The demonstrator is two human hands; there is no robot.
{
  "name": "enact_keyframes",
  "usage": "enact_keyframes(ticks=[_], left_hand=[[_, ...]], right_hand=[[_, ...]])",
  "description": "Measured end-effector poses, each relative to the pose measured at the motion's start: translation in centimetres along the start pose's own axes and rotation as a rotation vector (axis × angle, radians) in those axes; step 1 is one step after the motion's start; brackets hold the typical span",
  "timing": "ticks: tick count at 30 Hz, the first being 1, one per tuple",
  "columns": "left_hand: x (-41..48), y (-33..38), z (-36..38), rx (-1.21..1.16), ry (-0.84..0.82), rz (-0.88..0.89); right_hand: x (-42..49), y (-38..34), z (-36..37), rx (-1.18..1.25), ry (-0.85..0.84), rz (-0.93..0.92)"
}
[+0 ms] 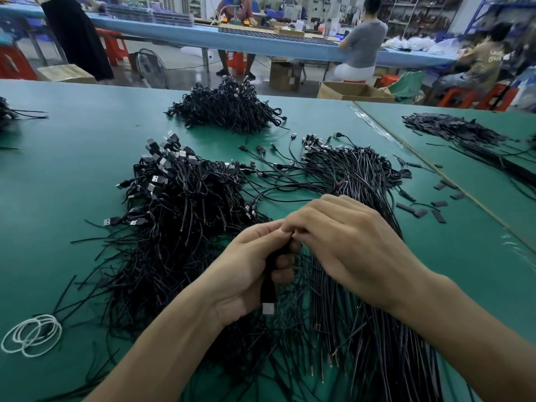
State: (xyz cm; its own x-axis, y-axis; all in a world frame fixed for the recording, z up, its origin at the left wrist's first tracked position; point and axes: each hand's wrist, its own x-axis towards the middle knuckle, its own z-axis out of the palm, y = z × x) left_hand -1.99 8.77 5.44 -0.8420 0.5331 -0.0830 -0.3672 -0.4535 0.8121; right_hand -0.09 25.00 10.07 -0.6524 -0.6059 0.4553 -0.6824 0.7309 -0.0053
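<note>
My left hand [249, 274] grips a black USB cable [268, 291] whose silver plug points down toward me. My right hand [345, 245] meets it from the right, with fingertips pinching at the cable's upper end beside the left thumb. Both hands hover over the green table [72, 175]. Under them lies a spread of black cables with bare wire ends [362, 329]. To the left sits a tangled pile of black USB cables [179, 192] with several silver plugs showing. What the right fingertips pinch is hidden.
Another heap of black cables [229, 107] lies at the far middle. Short black strips [452, 129] are piled at the right, with loose pieces [420, 211] nearer. White rubber bands [32, 335] lie at the near left. People work at a blue bench [261, 42] behind.
</note>
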Motion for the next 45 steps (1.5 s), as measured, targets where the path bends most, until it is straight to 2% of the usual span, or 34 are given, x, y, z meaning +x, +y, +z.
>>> enact_keyframes(ticks=[3, 6, 8, 11, 14, 18, 23, 26, 31, 33, 36, 40, 45], left_hand=[[0.0, -0.2, 0.2, -0.027, 0.034, 0.108], [0.3, -0.8, 0.0, 0.05, 0.106, 0.264], [0.4, -0.9, -0.4, 0.211, 0.131, 0.39], [0.5, -0.7, -1.3, 0.6, 0.216, 0.597], [0.5, -0.7, -1.8, 0.889, 0.286, 0.683], [0.4, -0.9, -1.8, 0.835, 0.253, 0.587], [0.5, -0.4, -1.1, 0.552, 0.22, 0.51], [0.2, -0.3, -0.8, 0.416, 0.191, 0.426], [-0.3, 0.1, -0.3, 0.191, 0.072, 0.381], [-0.3, 0.1, -0.3, 0.244, 0.081, 0.393], [-0.3, 0.0, -0.4, 0.454, 0.109, 0.509], [-0.1, -0.3, -1.1, 0.743, 0.226, 0.51], [0.3, -1.0, -1.1, 0.759, 0.316, 0.516]], right_hand=[[-0.2, -0.9, 1.2, 0.21, 0.226, 0.224], [0.0, -1.9, 2.2, 0.588, 0.416, 0.541], [0.4, -2.4, 2.5, 0.904, 0.457, 0.697], [0.4, -2.2, 2.5, 1.357, 0.44, 0.847], [0.4, -1.8, 2.3, 1.558, 0.397, 0.893], [0.4, -1.7, 2.3, 1.572, 0.359, 0.909], [0.4, -1.6, 2.9, 1.647, 0.35, 0.982], [0.2, -2.0, 3.0, 1.714, 0.319, 0.966], [-0.1, -1.8, 3.0, 1.672, 0.244, 1.005], [-0.3, -1.6, 2.9, 1.666, 0.222, 1.011], [-0.5, -1.3, 3.1, 1.667, 0.204, 1.014], [-0.1, -0.8, 2.8, 1.686, 0.329, 1.023], [0.3, -0.7, 2.3, 1.521, 0.349, 0.939]])
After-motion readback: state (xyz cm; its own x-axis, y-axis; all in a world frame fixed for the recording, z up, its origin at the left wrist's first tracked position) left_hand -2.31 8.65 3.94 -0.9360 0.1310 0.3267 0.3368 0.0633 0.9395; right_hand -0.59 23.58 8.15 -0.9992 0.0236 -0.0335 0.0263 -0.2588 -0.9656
